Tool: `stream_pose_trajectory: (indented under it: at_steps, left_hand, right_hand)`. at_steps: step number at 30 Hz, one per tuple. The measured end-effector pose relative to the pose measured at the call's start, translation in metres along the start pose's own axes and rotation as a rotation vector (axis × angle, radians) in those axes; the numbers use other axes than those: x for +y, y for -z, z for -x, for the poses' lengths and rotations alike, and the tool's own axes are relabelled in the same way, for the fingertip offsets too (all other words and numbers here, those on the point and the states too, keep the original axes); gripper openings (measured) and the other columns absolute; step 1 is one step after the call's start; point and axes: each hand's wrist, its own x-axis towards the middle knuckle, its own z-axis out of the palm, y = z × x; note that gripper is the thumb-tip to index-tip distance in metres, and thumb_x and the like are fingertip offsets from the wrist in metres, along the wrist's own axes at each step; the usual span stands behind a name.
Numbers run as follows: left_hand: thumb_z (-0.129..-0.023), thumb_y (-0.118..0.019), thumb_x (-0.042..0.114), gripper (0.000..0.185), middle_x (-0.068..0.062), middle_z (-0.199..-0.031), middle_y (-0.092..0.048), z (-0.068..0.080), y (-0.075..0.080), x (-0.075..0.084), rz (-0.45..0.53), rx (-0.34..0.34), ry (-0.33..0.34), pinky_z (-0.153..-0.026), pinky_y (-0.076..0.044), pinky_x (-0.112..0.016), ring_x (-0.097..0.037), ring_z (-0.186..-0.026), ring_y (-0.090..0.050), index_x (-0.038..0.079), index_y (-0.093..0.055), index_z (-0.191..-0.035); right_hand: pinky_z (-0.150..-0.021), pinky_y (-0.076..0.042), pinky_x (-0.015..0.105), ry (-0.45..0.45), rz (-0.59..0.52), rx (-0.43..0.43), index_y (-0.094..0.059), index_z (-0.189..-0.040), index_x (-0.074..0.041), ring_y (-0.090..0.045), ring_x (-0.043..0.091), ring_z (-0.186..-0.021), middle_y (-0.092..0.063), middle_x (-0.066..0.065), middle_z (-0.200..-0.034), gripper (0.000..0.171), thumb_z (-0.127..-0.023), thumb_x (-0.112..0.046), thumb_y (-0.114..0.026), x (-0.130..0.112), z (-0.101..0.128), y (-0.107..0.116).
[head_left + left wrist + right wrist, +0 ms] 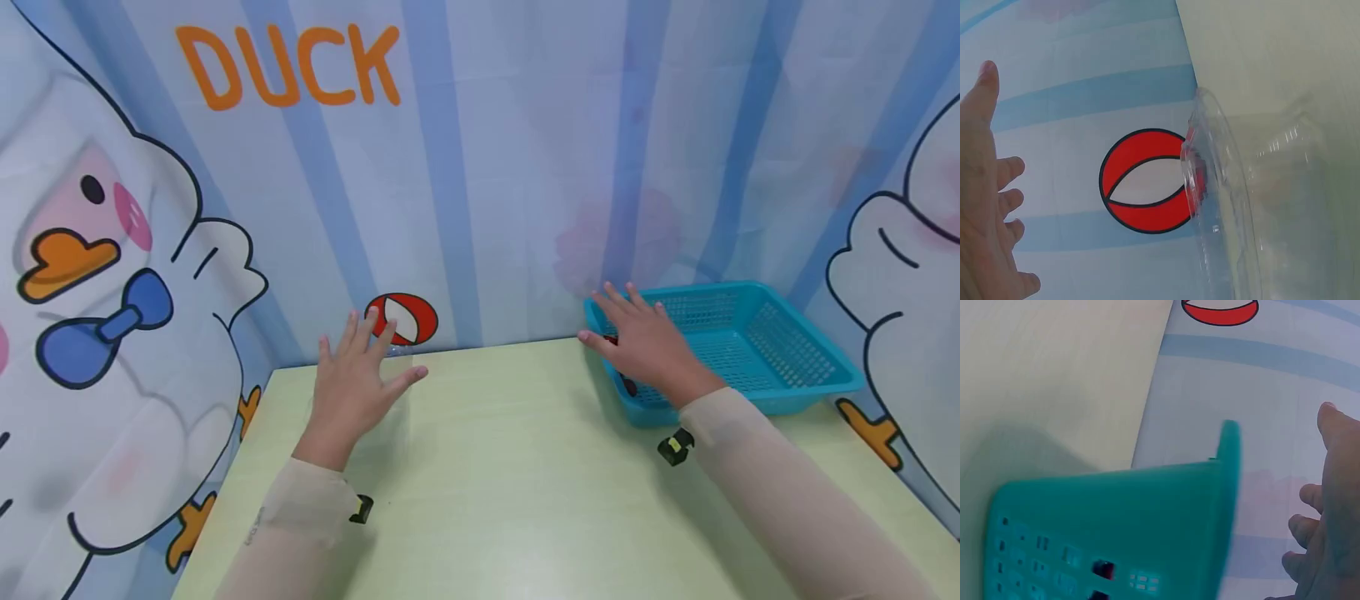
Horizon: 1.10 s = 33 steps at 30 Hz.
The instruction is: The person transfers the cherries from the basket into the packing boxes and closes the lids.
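Where the turquoise perforated plastic basket (738, 350) sits: right of the head frame, on the pale yellow bench (510, 467), dark red items (628, 385) in its left end.
Right hand (651, 343): fingers spread, holding nothing, above the basket's left end.
Clear plastic container (1291, 200): right of the left-wrist frame, on the bench.
Left hand (351, 390): fingers spread, holding nothing, near the container.
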Motion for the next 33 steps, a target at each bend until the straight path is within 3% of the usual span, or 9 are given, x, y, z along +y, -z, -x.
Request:
stream_pose_trajectory:
  at_steps: [4, 8, 11, 15, 20, 24, 29, 31, 33]
  left_hand:
    - [-0.102, -0.059, 0.084, 0.105, -0.014, -0.193, -0.015, 0.001, 0.007, -0.013, 0.003, -0.015, 0.008, -0.137, -0.007, -0.084, -0.044, -0.179, -0.007, 0.019, -0.031, -0.181]
    - [-0.102, -0.068, 0.076, 0.103, -0.018, -0.191, -0.017, 0.004, 0.010, -0.033, 0.012, -0.091, 0.033, -0.135, -0.008, -0.086, -0.049, -0.177, -0.009, 0.015, -0.037, -0.179]
    - [-0.101, -0.077, 0.069, 0.102, -0.022, -0.190, -0.019, 0.008, 0.010, -0.049, 0.032, -0.161, 0.067, -0.134, -0.010, -0.087, -0.053, -0.176, -0.011, 0.012, -0.040, -0.177]
    - [-0.093, -0.084, 0.072, 0.114, -0.026, -0.188, -0.019, 0.014, 0.009, -0.069, 0.068, -0.257, 0.107, -0.131, -0.019, -0.089, -0.058, -0.173, -0.015, 0.011, -0.038, -0.178]
    - [-0.079, -0.095, 0.073, 0.139, -0.032, -0.186, -0.019, 0.024, 0.011, -0.089, 0.094, -0.414, 0.128, -0.125, -0.025, -0.093, -0.064, -0.169, -0.017, 0.011, -0.025, -0.182]
    - [-0.076, -0.103, 0.059, 0.144, -0.037, -0.185, -0.016, 0.026, 0.011, -0.098, 0.150, -0.491, 0.102, -0.123, -0.031, -0.091, -0.067, -0.167, -0.016, 0.008, -0.020, -0.182]
    - [-0.075, -0.108, 0.047, 0.145, -0.037, -0.185, -0.014, 0.022, 0.001, -0.101, 0.224, -0.519, 0.074, -0.127, -0.032, -0.086, -0.066, -0.168, -0.017, 0.008, -0.019, -0.182]
    - [-0.074, -0.109, 0.045, 0.146, -0.036, -0.185, -0.014, 0.020, -0.004, -0.103, 0.237, -0.525, 0.070, -0.129, -0.031, -0.085, -0.065, -0.169, -0.017, 0.008, -0.019, -0.182]
    - [-0.073, -0.109, 0.044, 0.146, -0.036, -0.185, -0.015, 0.019, -0.010, -0.105, 0.243, -0.532, 0.057, -0.130, -0.030, -0.084, -0.064, -0.169, -0.017, 0.008, -0.020, -0.182]
  right_hand:
    - [-0.136, -0.008, 0.085, 0.000, 0.016, -0.015, -0.019, -0.184, -0.018, -0.003, 0.050, -0.178, -0.011, 0.016, -0.193, 0.091, -0.116, -0.071, -0.045, 0.001, 0.000, 0.009]
    - [-0.135, -0.013, 0.085, -0.018, 0.011, -0.045, -0.023, -0.183, -0.017, -0.009, 0.052, -0.177, -0.016, 0.019, -0.191, 0.086, -0.117, -0.067, -0.048, 0.004, -0.003, 0.017]
    - [-0.133, -0.025, 0.083, -0.047, -0.003, -0.087, -0.025, -0.183, -0.016, -0.022, 0.055, -0.173, -0.025, 0.022, -0.188, 0.084, -0.118, -0.063, -0.050, 0.009, -0.005, 0.021]
    - [-0.128, -0.038, 0.081, -0.091, -0.023, -0.159, -0.031, -0.180, -0.010, -0.037, 0.059, -0.165, -0.036, 0.027, -0.182, 0.081, -0.118, -0.057, -0.053, 0.019, -0.008, 0.028]
    - [-0.127, -0.042, 0.078, -0.135, -0.037, -0.254, -0.040, -0.175, -0.004, -0.044, 0.059, -0.160, -0.041, 0.029, -0.178, 0.073, -0.119, -0.049, -0.056, 0.035, -0.014, 0.037]
    - [-0.125, -0.046, 0.075, -0.133, -0.042, -0.327, -0.047, -0.168, 0.006, -0.049, 0.059, -0.156, -0.047, 0.034, -0.172, 0.065, -0.119, -0.036, -0.058, 0.050, -0.022, 0.046]
    - [-0.119, -0.053, 0.072, -0.136, -0.037, -0.377, -0.054, -0.159, 0.013, -0.054, 0.060, -0.149, -0.054, 0.039, -0.163, 0.059, -0.118, -0.028, -0.059, 0.068, -0.032, 0.052]
    - [-0.113, -0.058, 0.068, -0.148, -0.039, -0.401, -0.060, -0.154, 0.012, -0.062, 0.057, -0.140, -0.061, 0.038, -0.156, 0.055, -0.116, -0.028, -0.060, 0.074, -0.036, 0.051]
    - [-0.100, -0.063, 0.058, -0.173, -0.045, -0.438, -0.070, -0.138, 0.009, -0.070, 0.047, -0.115, -0.072, 0.032, -0.130, 0.044, -0.115, -0.027, -0.061, 0.080, -0.040, 0.049]
